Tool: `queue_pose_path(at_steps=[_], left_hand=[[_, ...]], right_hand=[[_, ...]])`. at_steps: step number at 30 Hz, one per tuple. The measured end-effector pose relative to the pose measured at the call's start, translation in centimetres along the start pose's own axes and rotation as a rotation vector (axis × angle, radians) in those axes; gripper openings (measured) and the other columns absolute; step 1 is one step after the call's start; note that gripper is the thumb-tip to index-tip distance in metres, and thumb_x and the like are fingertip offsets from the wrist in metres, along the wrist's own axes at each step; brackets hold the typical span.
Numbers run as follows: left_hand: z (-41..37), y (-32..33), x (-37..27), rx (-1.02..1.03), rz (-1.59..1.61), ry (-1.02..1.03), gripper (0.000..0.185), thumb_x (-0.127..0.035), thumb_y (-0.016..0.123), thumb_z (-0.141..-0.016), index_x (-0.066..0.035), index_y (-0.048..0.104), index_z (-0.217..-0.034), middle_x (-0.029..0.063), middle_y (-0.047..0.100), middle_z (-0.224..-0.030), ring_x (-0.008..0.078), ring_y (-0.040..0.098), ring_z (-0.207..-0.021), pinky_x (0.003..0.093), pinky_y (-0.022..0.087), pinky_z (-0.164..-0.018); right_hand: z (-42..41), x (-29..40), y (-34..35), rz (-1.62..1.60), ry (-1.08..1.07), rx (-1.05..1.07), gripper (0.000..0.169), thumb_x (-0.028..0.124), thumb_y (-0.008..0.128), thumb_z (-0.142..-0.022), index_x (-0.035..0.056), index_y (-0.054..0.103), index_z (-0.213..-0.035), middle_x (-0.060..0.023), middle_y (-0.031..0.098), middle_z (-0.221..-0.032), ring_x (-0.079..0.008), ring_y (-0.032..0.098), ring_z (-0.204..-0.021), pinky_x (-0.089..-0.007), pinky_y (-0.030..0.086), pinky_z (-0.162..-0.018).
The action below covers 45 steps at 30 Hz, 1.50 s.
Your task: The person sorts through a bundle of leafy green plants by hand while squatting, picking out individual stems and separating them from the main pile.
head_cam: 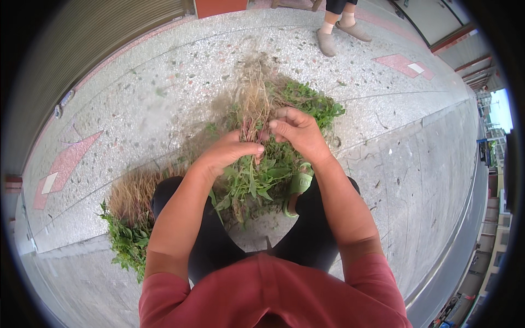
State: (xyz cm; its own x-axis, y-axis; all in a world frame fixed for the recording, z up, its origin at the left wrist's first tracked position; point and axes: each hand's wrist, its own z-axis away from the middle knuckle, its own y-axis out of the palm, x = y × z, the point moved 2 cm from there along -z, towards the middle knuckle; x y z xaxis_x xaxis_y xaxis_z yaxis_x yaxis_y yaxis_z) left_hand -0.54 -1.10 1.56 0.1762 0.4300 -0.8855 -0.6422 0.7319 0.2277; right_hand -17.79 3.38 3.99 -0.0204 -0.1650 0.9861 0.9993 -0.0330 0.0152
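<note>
My left hand (236, 151) is closed around the reddish stems of a bunch of leafy green plants (252, 180), thumb across the front. The bunch's pale, stringy roots (256, 100) point away from me, and its leaves hang towards me between my knees. At the right side of the stems is my right hand (293, 129), its thumb and fingers bent close together by the roots; whether they pinch a stem I cannot tell. More uprooted plants (309, 102) lie on the ground just beyond my right hand. Part of the bunch is hidden behind my fingers.
A heap of plants with dry roots (135, 192) lies outside my left knee. Soil and leaf bits are scattered over the speckled terrazzo paving (192, 65). Another person's feet in striped slippers (327, 43) stand at the top. My foot wears a green sandal (301, 182).
</note>
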Motion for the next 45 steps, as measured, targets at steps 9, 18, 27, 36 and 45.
queue_pose_path(at_steps=[9,18,27,36,45], left_hand=[[0.4,-0.2,-0.4,0.029,-0.004,0.004,0.048,-0.02,0.065,-0.073,0.001,0.049,-0.114,0.0044,0.058,-0.075,0.0144,0.056,-0.072,0.0311,0.041,-0.077],[-2.1,-0.4,2.0,0.016,0.073,0.059,0.046,-0.014,0.063,-0.069,0.003,0.049,-0.109,0.0065,0.055,-0.072,0.0178,0.056,-0.065,0.0317,0.046,-0.061],[-1.4,3.9,-0.2,0.046,-0.037,0.003,0.04,-0.011,0.061,-0.069,0.004,0.05,-0.104,0.0064,0.053,-0.066,0.0172,0.054,-0.059,0.0309,0.045,-0.06],[0.3,0.3,-0.5,-0.176,0.045,0.072,0.039,-0.016,0.058,-0.078,0.004,0.049,-0.111,0.0035,0.051,-0.068,0.0168,0.054,-0.069,0.03,0.042,-0.072],[1.5,-1.3,-1.8,-0.255,0.046,0.022,0.02,-0.031,0.057,-0.083,-0.011,0.061,-0.085,0.0019,0.063,-0.083,0.0193,0.048,-0.11,0.0412,0.019,-0.104]], right_hand=[[-1.0,-1.1,0.9,-0.05,-0.134,-0.02,0.022,0.008,0.064,-0.08,-0.0017,0.056,-0.098,-0.0046,0.061,-0.076,-0.0098,0.057,-0.067,-0.0233,0.046,-0.059],[-1.1,-1.8,-2.0,-0.126,0.016,0.055,0.013,0.007,0.062,-0.079,0.0004,0.059,-0.09,-0.0043,0.06,-0.073,-0.0098,0.056,-0.062,-0.0229,0.046,-0.054],[2.1,-2.6,-5.9,-0.255,-0.009,-0.133,0.01,0.006,0.06,-0.079,0.0018,0.059,-0.088,-0.0035,0.061,-0.076,-0.0094,0.056,-0.058,-0.0217,0.046,-0.05],[6.3,0.4,-13.2,0.166,-0.062,-0.506,0.013,0.014,0.058,-0.078,0.0016,0.059,-0.082,-0.0049,0.059,-0.07,-0.0102,0.055,-0.058,-0.0238,0.044,-0.052],[17.2,-8.9,-23.1,1.289,0.24,-0.24,0.03,0.021,0.067,-0.073,0.0002,0.063,-0.093,-0.015,0.064,-0.088,-0.0259,0.062,-0.087,-0.0334,0.047,-0.077]])
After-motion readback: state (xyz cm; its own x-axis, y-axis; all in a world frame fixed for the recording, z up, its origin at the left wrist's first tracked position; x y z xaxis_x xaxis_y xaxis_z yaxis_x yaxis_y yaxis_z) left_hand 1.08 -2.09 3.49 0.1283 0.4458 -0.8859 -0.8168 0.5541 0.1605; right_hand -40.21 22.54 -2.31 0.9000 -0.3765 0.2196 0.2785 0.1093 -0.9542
